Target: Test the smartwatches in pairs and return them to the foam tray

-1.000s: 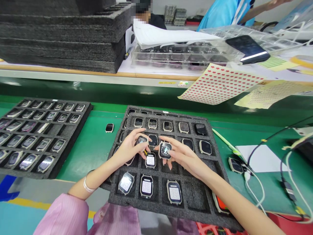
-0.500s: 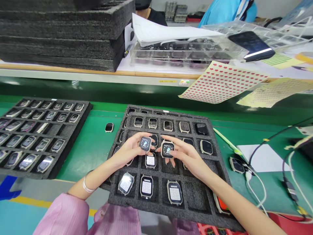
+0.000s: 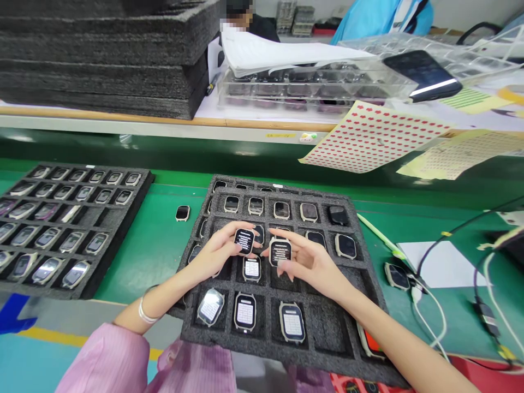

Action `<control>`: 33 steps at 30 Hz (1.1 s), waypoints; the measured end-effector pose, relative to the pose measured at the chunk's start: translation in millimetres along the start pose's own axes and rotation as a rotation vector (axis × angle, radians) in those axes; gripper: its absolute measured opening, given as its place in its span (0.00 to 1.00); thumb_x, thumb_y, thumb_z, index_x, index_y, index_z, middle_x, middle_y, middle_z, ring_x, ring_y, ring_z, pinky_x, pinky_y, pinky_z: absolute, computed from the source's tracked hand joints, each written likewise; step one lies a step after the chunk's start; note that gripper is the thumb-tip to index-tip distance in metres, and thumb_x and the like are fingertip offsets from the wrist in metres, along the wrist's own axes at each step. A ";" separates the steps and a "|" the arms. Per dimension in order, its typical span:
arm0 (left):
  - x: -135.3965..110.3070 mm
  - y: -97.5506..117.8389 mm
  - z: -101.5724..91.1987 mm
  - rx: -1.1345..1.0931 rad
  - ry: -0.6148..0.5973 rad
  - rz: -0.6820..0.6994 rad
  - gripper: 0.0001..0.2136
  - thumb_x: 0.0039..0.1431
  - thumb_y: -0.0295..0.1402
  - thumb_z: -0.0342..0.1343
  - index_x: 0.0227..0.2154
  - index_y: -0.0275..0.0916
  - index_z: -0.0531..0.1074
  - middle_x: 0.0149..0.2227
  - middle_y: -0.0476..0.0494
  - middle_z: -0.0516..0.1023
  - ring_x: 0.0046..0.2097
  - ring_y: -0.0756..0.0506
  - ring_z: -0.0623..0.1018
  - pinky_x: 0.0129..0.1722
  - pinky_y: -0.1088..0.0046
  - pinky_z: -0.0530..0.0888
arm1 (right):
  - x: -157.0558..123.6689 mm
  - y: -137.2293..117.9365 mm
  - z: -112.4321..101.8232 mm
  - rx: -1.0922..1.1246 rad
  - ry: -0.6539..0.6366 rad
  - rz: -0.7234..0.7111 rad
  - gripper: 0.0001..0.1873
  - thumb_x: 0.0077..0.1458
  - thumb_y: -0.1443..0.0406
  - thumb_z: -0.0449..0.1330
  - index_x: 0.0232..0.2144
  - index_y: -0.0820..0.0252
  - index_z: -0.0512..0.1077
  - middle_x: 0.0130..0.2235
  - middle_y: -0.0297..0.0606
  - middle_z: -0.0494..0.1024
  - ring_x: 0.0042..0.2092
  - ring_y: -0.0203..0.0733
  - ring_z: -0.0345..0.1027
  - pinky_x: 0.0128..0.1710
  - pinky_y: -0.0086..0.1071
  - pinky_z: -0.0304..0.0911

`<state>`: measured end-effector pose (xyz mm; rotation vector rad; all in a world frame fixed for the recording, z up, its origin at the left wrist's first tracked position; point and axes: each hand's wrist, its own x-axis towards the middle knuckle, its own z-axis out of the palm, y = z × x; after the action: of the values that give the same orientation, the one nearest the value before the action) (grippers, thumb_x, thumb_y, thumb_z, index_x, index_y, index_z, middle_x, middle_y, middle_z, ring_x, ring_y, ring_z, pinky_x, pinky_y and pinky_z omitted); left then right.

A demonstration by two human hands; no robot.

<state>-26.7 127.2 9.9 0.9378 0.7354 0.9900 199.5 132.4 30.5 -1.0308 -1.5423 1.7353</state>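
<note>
My left hand [image 3: 223, 246] is closed around a smartwatch body [image 3: 244, 240] without a strap, its dark screen lit with lines of white text. A second smartwatch body [image 3: 280, 252] with similar text sits in my right hand [image 3: 309, 259], the thumb at its lower edge. Both are held side by side above a black foam tray [image 3: 331, 327] with square pockets. In that tray lie more watches, several showing white grid screens, such as the watch [image 3: 292, 322] in the front row. Others have dark screens, like the watch [image 3: 345, 246] at the right.
Another foam tray of watches [image 3: 92, 278] lies at left, with a lone watch [image 3: 183, 213] between the trays. Cables [image 3: 429, 305] and a watch [image 3: 396, 275] are at right. The shelf above bears stacked foam [image 3: 102, 82], clear plastic trays [image 3: 311, 90] and a phone [image 3: 423, 75].
Both held watch screens have switched from a dial-like picture to lines of text. My right thumb has slid down toward its watch's lower edge. The hands stay nearly in place.
</note>
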 end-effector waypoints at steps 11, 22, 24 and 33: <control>1.4 5.5 3.3 0.067 0.028 0.039 0.12 0.58 0.33 0.59 0.44 0.36 0.71 0.47 0.38 0.75 0.44 0.43 0.79 0.42 0.66 0.79 | -7.6 -2.6 -12.2 -0.396 -0.209 0.052 0.27 0.56 0.69 0.61 0.56 0.54 0.60 0.44 0.37 0.75 0.39 0.41 0.73 0.39 0.37 0.70; 1.4 10.4 3.9 0.084 0.063 0.049 0.11 0.58 0.34 0.59 0.42 0.36 0.72 0.45 0.38 0.76 0.42 0.43 0.79 0.40 0.67 0.79 | -16.4 -9.0 -17.2 -0.969 -0.206 -0.090 0.31 0.55 0.59 0.65 0.59 0.54 0.62 0.51 0.42 0.64 0.52 0.48 0.62 0.53 0.41 0.62; 1.3 10.7 4.2 0.077 0.066 0.048 0.11 0.58 0.35 0.59 0.42 0.35 0.71 0.46 0.38 0.76 0.43 0.43 0.80 0.40 0.67 0.80 | -17.8 -9.6 -17.5 -0.972 -0.194 -0.105 0.31 0.56 0.57 0.64 0.60 0.53 0.61 0.52 0.42 0.64 0.53 0.49 0.62 0.53 0.41 0.61; 0.3 7.3 -4.2 0.138 0.007 0.148 0.19 0.51 0.29 0.65 0.46 0.38 0.68 0.49 0.38 0.73 0.47 0.42 0.78 0.46 0.64 0.77 | -24.1 -9.1 -14.4 -0.946 -0.149 -0.169 0.23 0.61 0.59 0.59 0.58 0.54 0.65 0.50 0.43 0.66 0.52 0.48 0.63 0.54 0.42 0.61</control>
<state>-32.7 130.5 14.7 1.1219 0.7550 1.0826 223.8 121.3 43.0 -1.1355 -2.5520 0.9381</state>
